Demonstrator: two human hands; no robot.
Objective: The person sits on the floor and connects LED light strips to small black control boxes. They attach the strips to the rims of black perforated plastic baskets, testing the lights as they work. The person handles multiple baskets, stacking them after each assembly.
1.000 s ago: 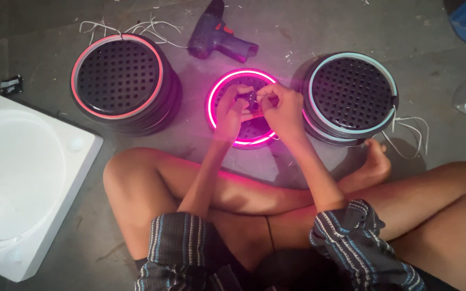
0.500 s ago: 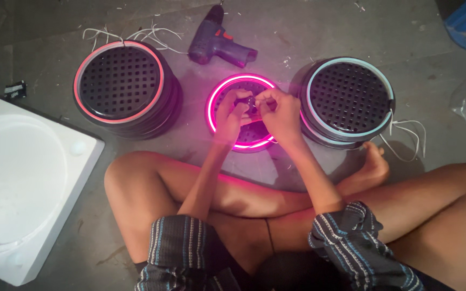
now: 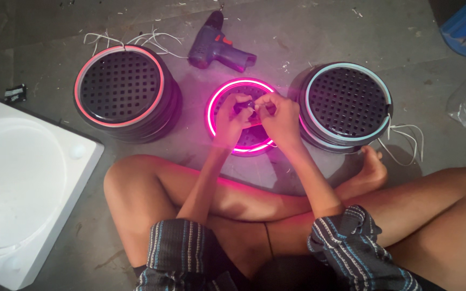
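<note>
A round disc with a glowing pink ring [image 3: 213, 110] is seen on the floor [image 3: 297, 32] at the centre of the frame, its dark perforated face largely covered. A small dark part [image 3: 248, 105], too small to identify, is pinched between the left hand [image 3: 232, 117] and the right hand [image 3: 280, 116], both closed over the disc. Two similar unlit discs [image 3: 121, 89] [image 3: 348, 102] are placed at either side, with a cordless drill [image 3: 219, 46] above.

The scene was dim — a glowing pink ring [image 3: 239, 117] cast magenta light over both hands and the concrete floor [image 3: 308, 32]; corners fell dark, focus slightly soft.
</note>
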